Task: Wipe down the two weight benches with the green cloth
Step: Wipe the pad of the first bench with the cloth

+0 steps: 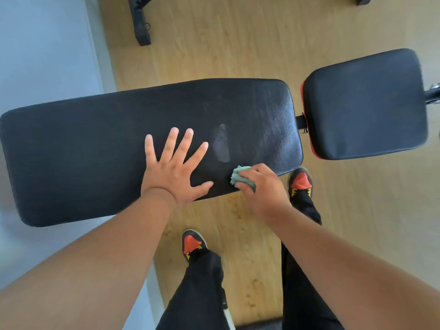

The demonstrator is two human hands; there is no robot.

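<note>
Wiping hand: right hand (264,186) grips the green cloth (241,178) on the bench pad (95,148).
Left hand (175,167): flat, fingers spread, pressing the pad.

Most of the green cloth (240,178) is buried under my right hand (263,186) — only a crumpled corner shows, perhaps bunched.

The single head-worn camera is looking almost straight down from close above, taking in the worktop (95,151) across the frame, both forearms, and the wooden floor (238,44) beyond.
</note>
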